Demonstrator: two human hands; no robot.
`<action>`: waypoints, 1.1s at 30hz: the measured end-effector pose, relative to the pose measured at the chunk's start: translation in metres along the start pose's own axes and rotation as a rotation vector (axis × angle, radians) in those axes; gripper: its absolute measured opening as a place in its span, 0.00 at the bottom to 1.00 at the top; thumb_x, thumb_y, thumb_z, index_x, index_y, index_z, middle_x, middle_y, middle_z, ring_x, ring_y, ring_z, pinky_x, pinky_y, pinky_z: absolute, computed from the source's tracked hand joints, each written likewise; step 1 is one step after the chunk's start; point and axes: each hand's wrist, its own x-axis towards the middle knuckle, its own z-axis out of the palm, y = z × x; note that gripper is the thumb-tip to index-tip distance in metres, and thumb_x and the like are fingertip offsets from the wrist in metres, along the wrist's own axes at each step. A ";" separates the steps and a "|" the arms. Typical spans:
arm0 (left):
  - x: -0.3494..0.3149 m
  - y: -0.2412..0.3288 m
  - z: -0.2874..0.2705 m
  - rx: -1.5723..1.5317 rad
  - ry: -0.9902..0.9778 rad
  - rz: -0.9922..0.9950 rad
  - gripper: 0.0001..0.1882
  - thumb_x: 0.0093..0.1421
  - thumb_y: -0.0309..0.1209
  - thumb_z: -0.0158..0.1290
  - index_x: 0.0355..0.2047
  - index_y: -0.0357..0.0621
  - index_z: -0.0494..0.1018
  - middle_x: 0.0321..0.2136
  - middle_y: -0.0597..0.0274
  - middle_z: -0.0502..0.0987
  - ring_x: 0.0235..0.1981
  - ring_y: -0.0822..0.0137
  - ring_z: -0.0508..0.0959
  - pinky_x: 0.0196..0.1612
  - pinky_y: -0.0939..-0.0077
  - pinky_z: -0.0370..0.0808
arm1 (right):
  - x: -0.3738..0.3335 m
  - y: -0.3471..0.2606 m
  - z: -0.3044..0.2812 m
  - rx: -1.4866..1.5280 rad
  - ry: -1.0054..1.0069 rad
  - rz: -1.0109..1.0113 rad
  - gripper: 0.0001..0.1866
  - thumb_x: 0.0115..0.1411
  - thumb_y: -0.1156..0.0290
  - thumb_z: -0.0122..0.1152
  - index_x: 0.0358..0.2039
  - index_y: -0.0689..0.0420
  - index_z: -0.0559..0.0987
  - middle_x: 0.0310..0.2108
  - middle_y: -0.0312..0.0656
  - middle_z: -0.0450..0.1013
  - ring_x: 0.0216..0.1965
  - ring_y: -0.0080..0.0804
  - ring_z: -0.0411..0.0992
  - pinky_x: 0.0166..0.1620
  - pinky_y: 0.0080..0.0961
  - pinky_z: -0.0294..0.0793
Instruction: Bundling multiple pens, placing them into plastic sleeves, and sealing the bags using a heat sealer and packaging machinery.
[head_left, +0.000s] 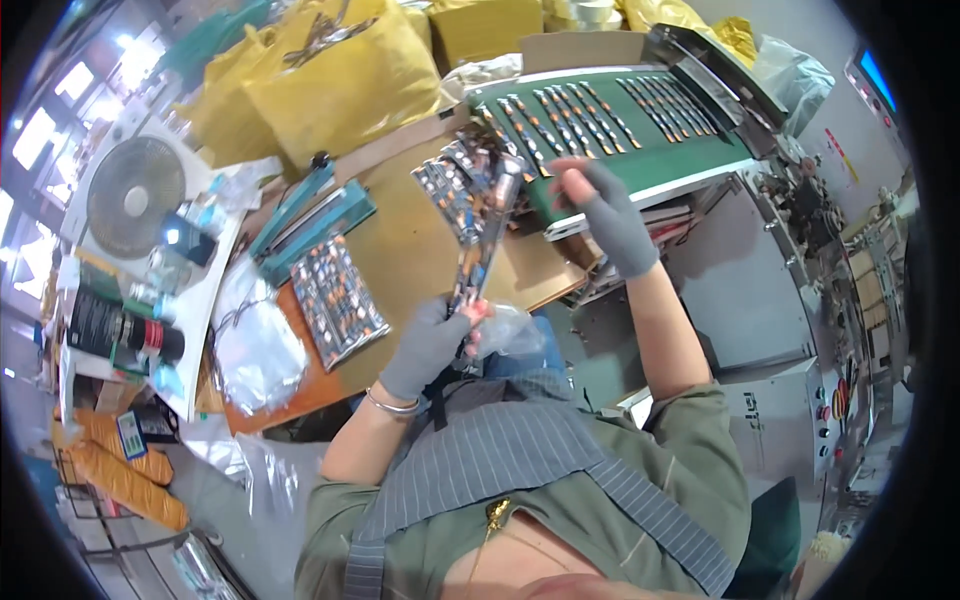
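Observation:
My left hand, in a grey fingerless glove, is closed round the lower end of long, narrow strips patterned in dark, white and orange. They stand up from my fist, their upper ends beside a loose pile of similar strips on the brown work table. My right hand, gloved the same way, is raised at the near edge of the green conveyor belt. Its fingers point left, loosely bent and apart, with nothing visible in them. On the belt lie several strips in slanting rows.
A teal bag sealer stands left on the table, beside a filled pack of strips and clear plastic bags. Big yellow bags crowd the back. A fan is at far left; a grey machine cabinet stands right.

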 end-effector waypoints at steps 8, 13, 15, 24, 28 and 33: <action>-0.061 -0.023 -0.047 -0.158 0.170 0.140 0.18 0.63 0.44 0.45 0.28 0.41 0.71 0.12 0.76 0.62 0.13 0.84 0.60 0.16 0.88 0.54 | -0.010 0.002 0.141 0.774 -0.363 0.195 0.14 0.61 0.61 0.52 0.26 0.59 0.75 0.21 0.32 0.66 0.23 0.16 0.62 0.25 0.15 0.60; -0.082 -0.044 -0.079 -0.763 -0.155 0.100 0.17 0.65 0.42 0.43 0.27 0.41 0.69 0.11 0.77 0.59 0.11 0.84 0.58 0.15 0.88 0.53 | -0.042 0.013 0.182 0.000 -0.659 0.027 0.11 0.61 0.70 0.51 0.42 0.60 0.75 0.21 0.31 0.67 0.22 0.17 0.66 0.26 0.16 0.66; -0.084 -0.054 -0.090 -0.787 -0.120 0.139 0.16 0.65 0.40 0.42 0.28 0.41 0.69 0.11 0.76 0.61 0.10 0.83 0.58 0.14 0.88 0.54 | -0.016 -0.013 0.174 -0.050 -0.459 0.155 0.11 0.60 0.65 0.53 0.36 0.59 0.77 0.20 0.29 0.67 0.21 0.12 0.63 0.24 0.13 0.63; -0.092 -0.021 -0.107 -0.547 0.436 0.323 0.14 0.64 0.39 0.45 0.28 0.41 0.71 0.17 0.68 0.70 0.12 0.80 0.64 0.15 0.88 0.58 | 0.022 -0.070 0.160 -0.262 -0.027 -0.431 0.12 0.62 0.69 0.46 0.32 0.61 0.76 0.22 0.36 0.70 0.23 0.22 0.66 0.27 0.19 0.66; -0.094 0.006 -0.106 -0.675 0.307 0.454 0.14 0.65 0.37 0.43 0.28 0.42 0.70 0.21 0.66 0.72 0.17 0.78 0.67 0.18 0.86 0.62 | -0.040 -0.044 0.185 -0.605 -0.682 -1.368 0.15 0.45 0.73 0.58 0.37 0.56 0.77 0.35 0.40 0.73 0.31 0.35 0.72 0.34 0.27 0.72; -0.090 0.008 -0.092 -0.304 0.252 0.312 0.13 0.64 0.37 0.45 0.29 0.42 0.72 0.21 0.68 0.72 0.20 0.79 0.68 0.20 0.86 0.62 | -0.001 -0.046 0.164 0.163 -0.162 -0.098 0.16 0.63 0.67 0.46 0.48 0.62 0.70 0.37 0.39 0.71 0.41 0.29 0.69 0.44 0.27 0.69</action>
